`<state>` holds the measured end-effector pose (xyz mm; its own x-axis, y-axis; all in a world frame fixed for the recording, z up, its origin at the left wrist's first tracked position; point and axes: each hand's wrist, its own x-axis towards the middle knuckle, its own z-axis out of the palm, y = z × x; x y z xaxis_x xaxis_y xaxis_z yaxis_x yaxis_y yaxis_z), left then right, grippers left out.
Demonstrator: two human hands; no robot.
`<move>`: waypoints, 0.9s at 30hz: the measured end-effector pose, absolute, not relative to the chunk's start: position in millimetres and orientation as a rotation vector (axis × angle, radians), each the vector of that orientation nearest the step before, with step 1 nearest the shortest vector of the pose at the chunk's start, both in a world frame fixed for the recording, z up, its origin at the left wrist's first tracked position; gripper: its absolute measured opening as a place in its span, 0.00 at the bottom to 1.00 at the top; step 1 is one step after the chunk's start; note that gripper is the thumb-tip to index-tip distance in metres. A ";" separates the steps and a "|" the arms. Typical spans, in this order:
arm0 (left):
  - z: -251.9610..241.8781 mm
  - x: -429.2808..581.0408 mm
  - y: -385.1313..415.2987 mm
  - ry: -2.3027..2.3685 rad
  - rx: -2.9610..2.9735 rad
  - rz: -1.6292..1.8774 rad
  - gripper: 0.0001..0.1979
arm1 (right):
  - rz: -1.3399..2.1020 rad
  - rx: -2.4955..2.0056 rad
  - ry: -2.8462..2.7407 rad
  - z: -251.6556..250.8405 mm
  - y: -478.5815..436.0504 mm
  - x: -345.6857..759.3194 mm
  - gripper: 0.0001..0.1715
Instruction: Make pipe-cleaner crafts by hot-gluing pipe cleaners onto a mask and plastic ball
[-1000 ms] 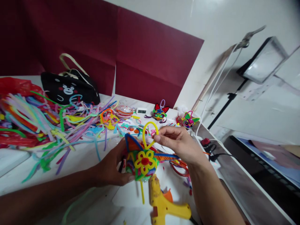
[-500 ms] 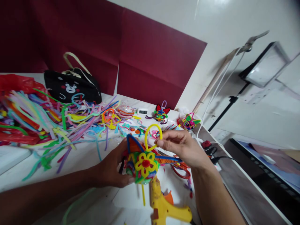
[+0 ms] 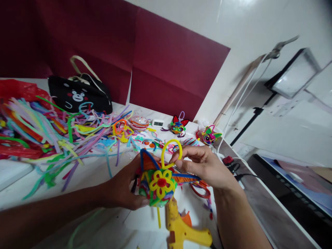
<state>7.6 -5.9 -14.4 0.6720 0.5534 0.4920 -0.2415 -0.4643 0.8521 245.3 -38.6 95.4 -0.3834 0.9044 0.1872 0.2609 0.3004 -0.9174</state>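
My left hand [image 3: 127, 185] is closed around the left side of a colourful pipe-cleaner cat head [image 3: 149, 197]. On it are blue-edged orange ears [image 3: 149, 160] and a yellow flower [image 3: 162, 185] with a red centre. A yellow pipe-cleaner loop [image 3: 163, 152] rises from its top. Thumb and fingers of my right hand [image 3: 199, 164] pinch the right side of that loop. Below the cat head, a yellow glue gun [image 3: 184, 230] lies on the table, and red-handled scissors [image 3: 201, 190] lie beneath my right hand.
Loose pipe cleaners [image 3: 85, 138] pile up at the left, by a black bag [image 3: 79, 95]. Two finished-looking cat heads, one red-eared [image 3: 178, 127] and one green-eared [image 3: 209, 135], sit at the back near a small digital clock [image 3: 157, 123]. Cables [image 3: 234, 166] lie at the right edge.
The yellow loop has tilted slightly to the right and looks rounder, with my right fingers now at its lower right side. My left hand keeps its hold on the cat head.
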 end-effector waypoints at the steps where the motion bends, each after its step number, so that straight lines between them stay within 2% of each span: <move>1: -13.8 7.4 -5.7 0.232 1.848 0.939 0.39 | 1.093 -1.043 -1.826 95.9 -39.0 245.0 0.08; 11: -6.6 3.7 -3.6 0.260 2.041 0.971 0.39 | 1.165 -1.028 -1.798 97.3 -41.8 241.1 0.08; 27: 1.7 6.0 -6.7 0.177 1.875 0.878 0.36 | 1.165 -1.032 -1.839 96.8 -41.1 240.6 0.08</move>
